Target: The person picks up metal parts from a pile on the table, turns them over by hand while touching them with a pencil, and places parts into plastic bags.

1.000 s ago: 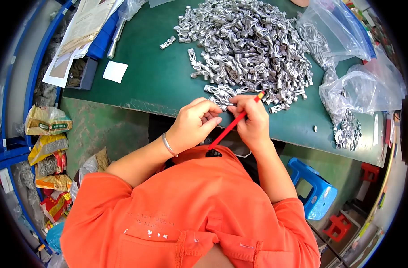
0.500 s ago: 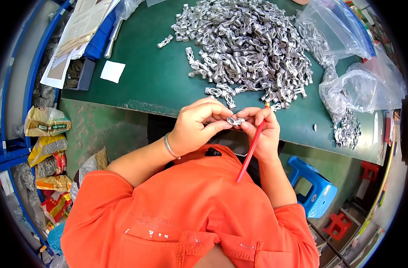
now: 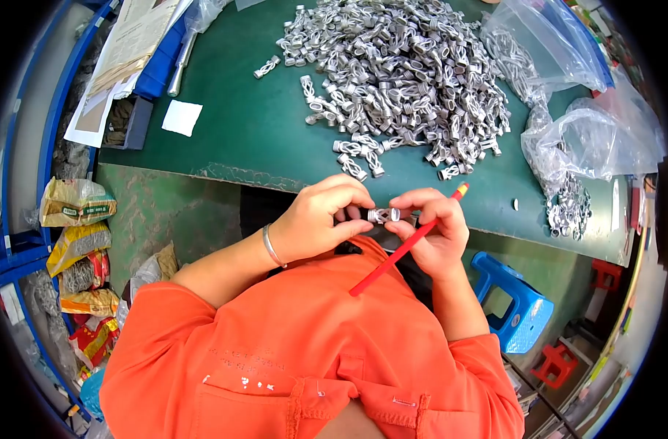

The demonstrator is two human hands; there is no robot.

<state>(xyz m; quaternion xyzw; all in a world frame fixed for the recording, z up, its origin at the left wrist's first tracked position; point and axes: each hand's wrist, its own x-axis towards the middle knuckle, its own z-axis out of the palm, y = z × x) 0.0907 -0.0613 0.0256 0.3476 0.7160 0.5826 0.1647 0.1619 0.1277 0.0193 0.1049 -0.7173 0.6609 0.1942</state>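
Note:
A small silver metal part, with a ribbed collar and an open loop-like end, lies level between my two hands, just off the table's front edge. The fingertips of my left hand pinch its collar end. At its other end are the thumb and fingertips of my right hand. That same hand grips a slim red pencil-like stick with a yellow band near its top, slanting down toward the orange shirt. A big heap of similar silver parts covers the table beyond my hands.
The green table carries a white paper square, clear plastic bags and a small pile of metal bits. A blue stool stands at right below the table. Sacks line the left shelf.
Both hands have moved slightly down. The metal part has turned and shows more fully between them. The red stick now leans further, its top shifted right and its lower end left.

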